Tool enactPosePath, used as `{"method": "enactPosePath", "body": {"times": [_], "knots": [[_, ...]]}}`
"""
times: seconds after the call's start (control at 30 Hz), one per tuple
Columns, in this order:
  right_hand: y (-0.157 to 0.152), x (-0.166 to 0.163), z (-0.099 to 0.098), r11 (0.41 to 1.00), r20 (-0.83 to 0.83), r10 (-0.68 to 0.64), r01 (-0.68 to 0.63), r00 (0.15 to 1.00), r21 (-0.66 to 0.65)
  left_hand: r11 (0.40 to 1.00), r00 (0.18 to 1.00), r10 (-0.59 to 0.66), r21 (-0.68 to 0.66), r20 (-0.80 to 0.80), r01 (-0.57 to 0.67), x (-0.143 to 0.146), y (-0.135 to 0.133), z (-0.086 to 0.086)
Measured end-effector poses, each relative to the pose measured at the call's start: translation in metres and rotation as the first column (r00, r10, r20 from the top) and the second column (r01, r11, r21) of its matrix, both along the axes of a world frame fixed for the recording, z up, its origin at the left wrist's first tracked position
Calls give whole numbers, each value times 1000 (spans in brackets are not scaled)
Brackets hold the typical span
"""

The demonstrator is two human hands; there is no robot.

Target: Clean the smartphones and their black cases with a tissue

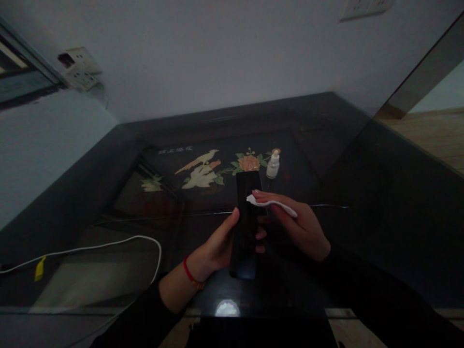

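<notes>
My left hand (221,244) is wrapped round a black, flat, oblong device that looks like a phone (244,251), its thumb along one edge and fingertips showing at the other. The device is held up over the dark table, its far end pointing at the flower picture. In my right hand (302,224) a folded white cloth or tissue (273,205) is pinched between thumb and fingers. The cloth lies against or just above the device's upper half; contact is not plain. Beyond my right hand stands a small clear dropper bottle (273,165) with a white top, upright.
The glossy dark table (348,145) bears a bird-and-flower picture (201,174). A white cable (108,240) with a yellow tag (39,268) runs along the left side. Wall sockets (81,67) are at the upper left, another socket plate (364,7) at the upper right.
</notes>
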State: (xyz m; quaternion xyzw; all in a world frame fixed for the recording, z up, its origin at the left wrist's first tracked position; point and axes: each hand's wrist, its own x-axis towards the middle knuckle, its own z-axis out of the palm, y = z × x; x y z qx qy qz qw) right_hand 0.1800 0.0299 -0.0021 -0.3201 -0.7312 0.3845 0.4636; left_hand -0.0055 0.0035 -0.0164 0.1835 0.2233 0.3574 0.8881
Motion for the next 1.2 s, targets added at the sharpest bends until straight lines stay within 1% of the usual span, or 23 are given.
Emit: {"method": "enactPosePath", "body": {"times": [0.03,0.07,0.13,0.2,0.23,0.27,0.3,0.33,0.4,0.47,0.5,0.53,0.63,0.67,0.7,0.8,0.83,0.87,0.97,1.0,1.03,1.13,1.2], "knots": [[-1,0,0,1000,10,7,-7,1000,6,1000,1000,-16,-19,5,16,-1,-1,0],[-1,1,1,1000,13,-15,15,1000,0,999,999,-34,-40,9,35,-2,-2,-1],[2,3,1,990,0,-143,143,990,-17,995,997,-76,-69,19,77,-2,-3,-1],[6,7,1,954,-16,-298,298,954,0,990,993,-110,-81,38,113,-1,-4,-1],[8,8,1,938,-14,-347,347,938,18,990,993,-107,-85,51,111,1,-4,-1],[10,8,1,930,0,-366,365,931,41,990,993,-100,-93,65,106,4,-5,-1],[10,9,1,933,26,-356,353,934,71,989,993,-93,-109,76,101,6,-6,-1],[10,8,0,943,60,-321,313,945,112,986,993,-85,-134,76,95,9,-7,-1],[8,6,-2,956,130,-221,188,967,228,981,998,-45,-184,43,52,13,-8,0],[6,5,-5,933,194,-143,66,971,355,975,1000,9,-220,-3,-9,17,-9,3],[6,4,-6,916,217,-136,39,967,399,974,999,35,-223,-19,-39,17,-9,4],[6,5,-8,904,232,-153,41,961,426,975,998,59,-214,-27,-64,18,-9,6],[9,7,-11,879,232,-269,140,935,456,980,991,130,-149,-18,-131,18,-8,10],[10,7,-11,874,238,-284,149,929,462,978,989,149,-144,-20,-150,19,-7,10],[11,7,-11,871,252,-271,125,929,476,974,987,160,-155,-30,-163,19,-7,10],[10,6,-11,847,321,-154,-43,935,530,954,985,154,-245,-82,-170,21,-4,8],[10,6,-11,837,333,-134,-73,933,543,949,985,150,-267,-88,-169,22,-3,8],[10,6,-11,831,331,-139,-72,933,552,947,985,151,-275,-82,-168,23,-3,7],[11,7,-13,833,285,-226,32,931,553,952,981,187,-239,-43,-191,25,-2,7],[11,6,-13,828,279,-234,41,931,559,953,980,193,-230,-39,-196,26,-2,7],[11,6,-14,821,280,-223,25,934,571,952,979,200,-228,-46,-206,26,-3,7],[8,2,-14,784,316,-131,-97,940,613,934,970,226,-264,-87,-241,25,-2,8],[4,-2,-14,765,330,-98,-141,939,628,920,962,259,-282,-84,-272,24,-1,8]]}}
